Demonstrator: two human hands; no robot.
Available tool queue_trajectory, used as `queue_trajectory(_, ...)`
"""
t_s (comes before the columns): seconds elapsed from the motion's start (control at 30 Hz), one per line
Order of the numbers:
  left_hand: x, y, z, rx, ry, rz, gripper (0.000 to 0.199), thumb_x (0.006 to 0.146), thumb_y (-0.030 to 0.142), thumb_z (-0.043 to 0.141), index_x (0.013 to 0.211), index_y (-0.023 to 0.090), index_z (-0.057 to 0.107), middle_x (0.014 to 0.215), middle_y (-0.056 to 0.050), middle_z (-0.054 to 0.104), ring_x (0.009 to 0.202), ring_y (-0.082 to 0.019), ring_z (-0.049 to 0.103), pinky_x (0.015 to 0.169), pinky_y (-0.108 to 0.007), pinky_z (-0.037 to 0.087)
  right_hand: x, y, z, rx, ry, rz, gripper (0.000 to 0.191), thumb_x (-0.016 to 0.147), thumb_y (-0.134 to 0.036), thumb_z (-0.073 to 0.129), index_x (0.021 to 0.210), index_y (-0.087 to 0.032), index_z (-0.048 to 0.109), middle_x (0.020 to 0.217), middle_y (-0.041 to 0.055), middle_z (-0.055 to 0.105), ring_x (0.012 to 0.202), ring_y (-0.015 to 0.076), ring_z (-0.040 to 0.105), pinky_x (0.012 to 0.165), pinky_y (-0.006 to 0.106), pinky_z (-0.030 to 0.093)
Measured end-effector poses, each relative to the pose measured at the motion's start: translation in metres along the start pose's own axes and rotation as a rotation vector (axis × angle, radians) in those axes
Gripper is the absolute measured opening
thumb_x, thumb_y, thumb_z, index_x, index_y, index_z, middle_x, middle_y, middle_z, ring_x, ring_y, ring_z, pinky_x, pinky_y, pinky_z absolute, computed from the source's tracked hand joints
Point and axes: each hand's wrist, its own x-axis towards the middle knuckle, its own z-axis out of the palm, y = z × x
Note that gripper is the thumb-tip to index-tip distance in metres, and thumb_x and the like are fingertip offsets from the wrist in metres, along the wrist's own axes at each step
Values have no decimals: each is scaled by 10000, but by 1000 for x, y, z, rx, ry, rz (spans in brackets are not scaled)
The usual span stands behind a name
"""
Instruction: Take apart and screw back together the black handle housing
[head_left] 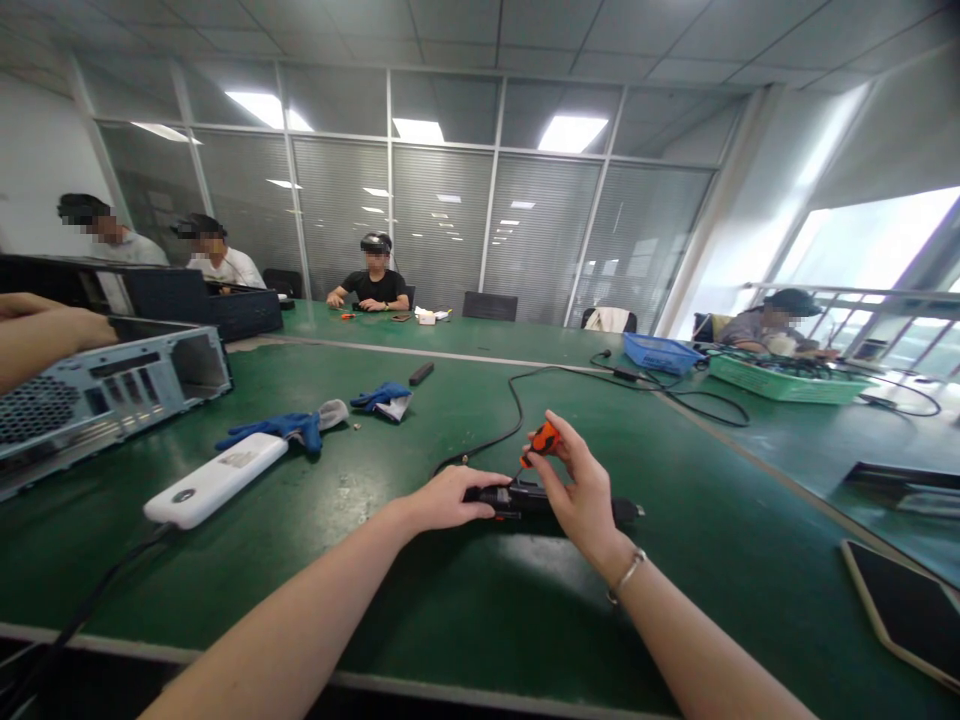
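Note:
A long black device (624, 511), its exact kind unclear, lies on the green table in front of me. My left hand (450, 498) grips its left end, thumb on the near side and fingers over the top. In my right hand (581, 490) is a small orange-and-black screwdriver (545, 437), pinched between thumb and fingers. The screwdriver is tilted, with its shaft pointing down at the top of the device near my left fingertips. Whether the tip sits in a screw is too small to make out. My right hand hides the middle of the device.
A white power strip (217, 480) and blue-grey gloves (300, 428) lie left, beside an open metal computer case (150, 385) where another person's hand works. A black cable (517, 395) runs behind my hands. A phone (900, 605) and green basket (787, 380) are right. Several people sit around.

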Motion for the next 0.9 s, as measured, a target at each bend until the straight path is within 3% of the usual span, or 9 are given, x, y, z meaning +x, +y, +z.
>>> queue_trajectory(0.13, 0, -2, 1, -9, 2, 0, 508, 811, 271, 672, 1306, 220, 569, 1210, -52, 667, 1086, -225, 627, 966, -278, 430, -2, -2, 0, 70, -71, 27, 578, 911, -198, 518, 1447, -257, 308, 1190, 82, 607, 988, 190, 654, 923, 417, 533)
queue_trajectory(0.3, 0, -3, 2, 3, 0, 10, 509, 813, 280, 673, 1308, 227, 566, 1236, -53, 653, 1109, -228, 615, 981, -283, 424, -2, 1, -1, -94, 4, -4, 534, 866, -259, 614, 1369, -250, 437, 1047, 73, 636, 880, 195, 644, 851, 405, 550)
queue_trajectory(0.47, 0, -3, 2, 9, 1, 7, 513, 813, 272, 670, 1311, 211, 564, 1217, -66, 660, 1093, -225, 622, 972, -281, 426, -2, -1, 0, 34, -77, 32, 567, 917, -215, 514, 1445, -255, 312, 1128, 75, 632, 970, 186, 652, 920, 402, 526)
queue_trajectory(0.67, -1, -1, 1, 5, 6, 4, 513, 807, 267, 676, 1307, 222, 569, 1226, -59, 657, 1094, -226, 622, 977, -281, 422, -2, 1, 0, -88, -6, 25, 539, 860, -276, 618, 1364, -252, 429, 1050, 71, 632, 890, 202, 645, 850, 407, 546)
queue_trajectory(0.8, -1, -1, 1, 1, 7, 1, 511, 811, 266, 673, 1309, 215, 569, 1215, -68, 662, 1088, -225, 626, 971, -283, 426, -4, 1, 0, 33, -78, 45, 538, 913, -221, 520, 1419, -250, 341, 1106, 74, 634, 947, 187, 658, 897, 402, 535)
queue_trajectory(0.9, 0, -1, 1, 3, 6, 4, 518, 810, 263, 675, 1314, 220, 563, 1211, -65, 665, 1088, -224, 626, 973, -287, 426, -3, 1, 0, -1, -58, 25, 565, 894, -234, 554, 1418, -245, 345, 1148, 89, 609, 957, 195, 646, 902, 416, 530)
